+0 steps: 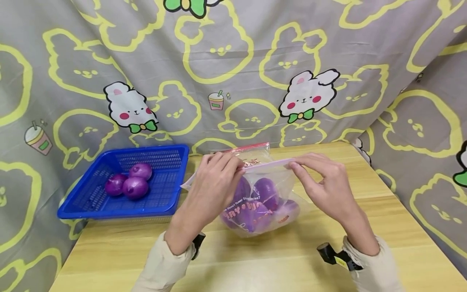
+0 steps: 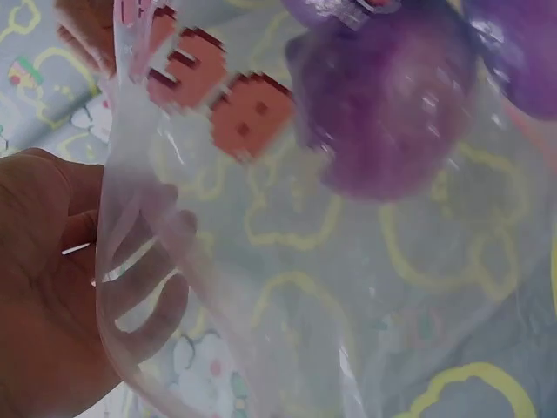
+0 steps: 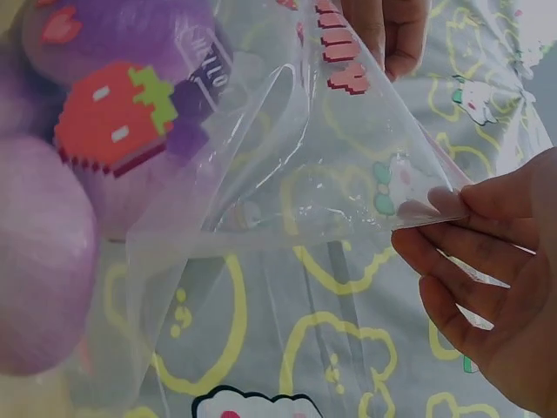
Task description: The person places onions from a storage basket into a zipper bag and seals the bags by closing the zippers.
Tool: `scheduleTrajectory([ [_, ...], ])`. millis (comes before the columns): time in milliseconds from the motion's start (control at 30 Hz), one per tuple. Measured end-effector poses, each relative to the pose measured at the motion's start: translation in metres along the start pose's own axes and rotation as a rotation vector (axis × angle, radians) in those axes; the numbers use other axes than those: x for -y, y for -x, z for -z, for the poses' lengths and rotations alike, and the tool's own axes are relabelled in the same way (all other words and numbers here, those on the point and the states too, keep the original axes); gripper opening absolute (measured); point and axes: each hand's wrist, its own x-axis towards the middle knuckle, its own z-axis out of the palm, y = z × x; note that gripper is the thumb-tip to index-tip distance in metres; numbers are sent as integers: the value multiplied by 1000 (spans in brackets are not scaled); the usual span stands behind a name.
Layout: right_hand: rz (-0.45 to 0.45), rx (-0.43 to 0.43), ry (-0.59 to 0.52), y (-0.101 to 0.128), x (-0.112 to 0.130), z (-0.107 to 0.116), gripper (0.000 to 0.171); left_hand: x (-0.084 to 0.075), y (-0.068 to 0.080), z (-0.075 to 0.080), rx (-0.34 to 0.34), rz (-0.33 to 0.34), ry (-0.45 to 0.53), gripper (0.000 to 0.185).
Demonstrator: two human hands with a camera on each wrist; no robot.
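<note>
1. my left hand (image 1: 215,178) pinches the top edge of the clear zip bag (image 1: 262,202) at its left end, fingers curled over the seal strip.
2. my right hand (image 1: 324,184) pinches the same strip at its right end; the right wrist view shows fingertips (image 3: 448,205) clamped on the plastic corner.
3. the bag stands on the wooden surface (image 1: 255,259) between both hands, holding several purple onions (image 1: 266,192).
4. a blue basket (image 1: 164,202) sits to the left on the surface, just beside the bag, with three more purple onions (image 1: 129,182) inside.
</note>
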Motion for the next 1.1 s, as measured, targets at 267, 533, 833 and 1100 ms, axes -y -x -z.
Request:
scheduleTrajectory([
  [267, 11, 22, 61, -3, -5, 13, 16, 9, 7, -2, -13, 5, 31, 3],
  [533, -10, -44, 92, 3, -11, 28, 13, 15, 13, -2, -10, 8, 27, 4],
  [833, -50, -62, 160, 8, -25, 45, 10, 23, 20, -6, 4, 24, 49, 4],
  [1100, -109, -99, 221, 18, -41, 63, 9, 33, 27, -14, 18, 28, 93, 5],
])
